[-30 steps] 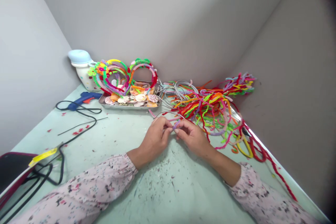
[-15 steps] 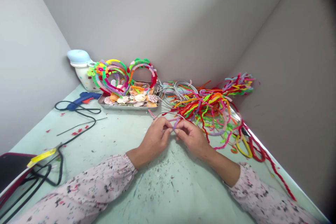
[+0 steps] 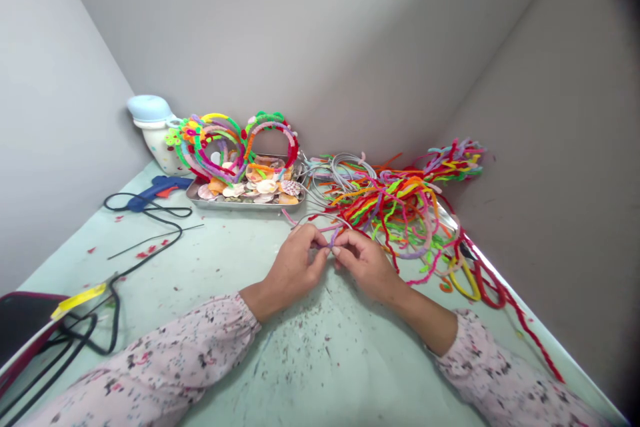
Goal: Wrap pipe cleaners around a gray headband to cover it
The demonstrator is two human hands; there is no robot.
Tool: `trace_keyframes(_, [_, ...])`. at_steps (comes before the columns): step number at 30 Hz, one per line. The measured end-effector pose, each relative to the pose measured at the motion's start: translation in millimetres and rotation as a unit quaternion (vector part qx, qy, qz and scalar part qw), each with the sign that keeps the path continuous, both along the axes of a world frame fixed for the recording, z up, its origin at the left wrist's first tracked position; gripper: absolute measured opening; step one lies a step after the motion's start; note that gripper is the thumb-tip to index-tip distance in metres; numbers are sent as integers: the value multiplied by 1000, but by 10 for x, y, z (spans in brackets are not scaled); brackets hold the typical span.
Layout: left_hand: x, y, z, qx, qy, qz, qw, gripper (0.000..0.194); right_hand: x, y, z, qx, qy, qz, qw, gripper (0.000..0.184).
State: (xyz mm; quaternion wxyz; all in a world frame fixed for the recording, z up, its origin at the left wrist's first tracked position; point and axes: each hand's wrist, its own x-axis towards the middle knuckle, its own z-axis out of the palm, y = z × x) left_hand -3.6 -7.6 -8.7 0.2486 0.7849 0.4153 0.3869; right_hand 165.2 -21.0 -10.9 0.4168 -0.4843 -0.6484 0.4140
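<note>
Both hands meet over the middle of the table, fingertips nearly touching. Between them runs a short purple pipe cleaner (image 3: pixel 334 236). My left hand (image 3: pixel 296 259) pinches it with thumb and forefinger, and my right hand (image 3: pixel 369 264) pinches it close by on the other side. A thin grey wire hoop (image 3: pixel 327 215) arches up just behind the fingers; its lower part is hidden by the hands. Pink pipe cleaner pieces (image 3: pixel 289 217) show beside it.
Behind stands a metal tray (image 3: pixel 235 204) of seashells (image 3: pixel 265 186) with fuzzy colourful headbands (image 3: pixel 215 147). Right lies a heap of pipe cleaners (image 3: pixel 400 200), with red-and-yellow-handled scissors (image 3: pixel 490 287). Left are a blue glue gun (image 3: pixel 155 191), its black cord (image 3: pixel 116 307) and a white bottle (image 3: pixel 163 140).
The left thumb has shifted slightly at the pinch on the purple pipe cleaner. Both arms and everything else look the same.
</note>
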Motion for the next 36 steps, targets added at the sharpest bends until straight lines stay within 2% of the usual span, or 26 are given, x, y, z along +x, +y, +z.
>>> trace_keyframes(8, [2,1,2,5,-15,6,1000,5,-2,-5,-28,36,5,-3,999,8])
trace_keyframes(13, [6,2,7,-2,-17,13,1000,9,-7,-36,8,43,15,-29,999,11])
trace_keyframes(22, [-3,16,2,-3,-29,34,999,8,-5,-43,-29,69,-12,-46,996,9])
trace_keyframes(30, [-3,3,46,-36,-39,43,998,5,-12,-55,-14,169,-76,-40,982,6])
trace_keyframes(36, [2,6,39,-23,-47,20,998,5,-11,-62,5,191,-87,-44,977,9])
